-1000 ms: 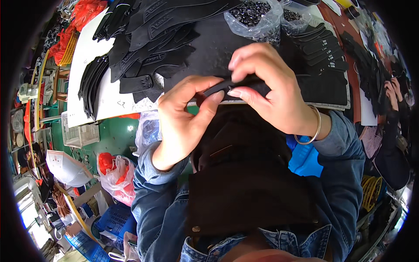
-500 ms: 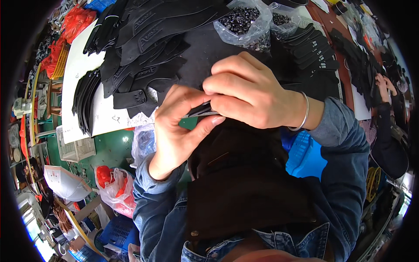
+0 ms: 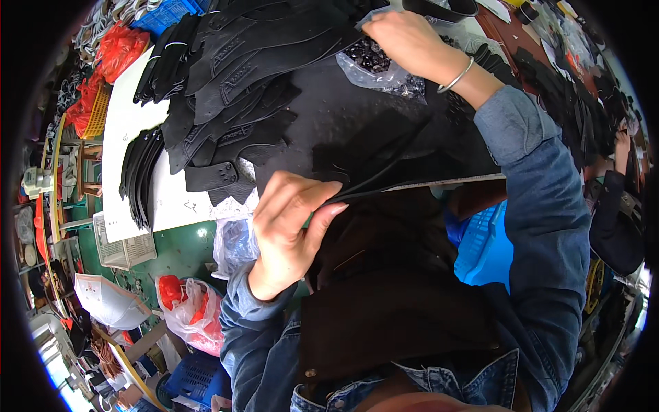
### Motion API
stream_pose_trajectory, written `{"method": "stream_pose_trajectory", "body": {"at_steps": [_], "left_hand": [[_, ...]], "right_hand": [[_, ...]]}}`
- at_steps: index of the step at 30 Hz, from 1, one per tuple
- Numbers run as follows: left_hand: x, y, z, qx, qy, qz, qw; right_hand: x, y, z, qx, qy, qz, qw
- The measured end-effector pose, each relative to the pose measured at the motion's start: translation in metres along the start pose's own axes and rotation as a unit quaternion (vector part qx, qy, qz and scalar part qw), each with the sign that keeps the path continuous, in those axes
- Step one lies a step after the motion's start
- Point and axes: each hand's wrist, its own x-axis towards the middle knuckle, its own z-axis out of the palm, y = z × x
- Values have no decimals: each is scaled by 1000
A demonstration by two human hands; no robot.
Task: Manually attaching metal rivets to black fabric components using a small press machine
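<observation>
Near the front edge of the table, my left hand (image 3: 292,223) pinches the end of a thin black strap (image 3: 384,170) between thumb and fingers. The strap runs from the fingertips up to the right over the dark work surface (image 3: 329,117). My right hand (image 3: 415,44) is at the clear plastic bag (image 3: 364,74) full of small shiny dark metal pieces. Its fingers bend down at the bag's far rim, their tips hidden, so I cannot see whether it holds anything. Stacked black leather-like pieces (image 3: 247,41) with stamped shapes lie left of the bag.
Bundled black strips (image 3: 142,178) lie on the white sheet (image 3: 168,206) at the left. A black bowl-like container (image 3: 443,8) stands at the far edge. Below the table are a blue plastic basket (image 3: 484,244) and a grey crate (image 3: 123,244). Another person's arm (image 3: 622,151) shows far right.
My right hand has left the strap piece beside my left hand and moved up and away to the bag of metal pieces. The left hand has kept its pinch, slightly lower.
</observation>
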Motion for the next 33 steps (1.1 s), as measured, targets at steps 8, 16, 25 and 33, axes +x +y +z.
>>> {"method": "stream_pose_trajectory", "body": {"at_steps": [8, 16, 25, 33], "left_hand": [[-1, 0, 7, -30, 52, 20, 998], [12, 11, 8, 11, 81, 100, 992], [7, 14, 10, -2, 85, 105, 991], [7, 16, 9, -9, 86, 99, 991]], "right_hand": [[-13, 0, -22, 242, 128, 32, 961], [-62, -97, -98, 574, 10, -77, 815], [-73, -113, -99, 601, 46, -47, 797], [-76, -117, -95, 596, 60, -35, 800]]}}
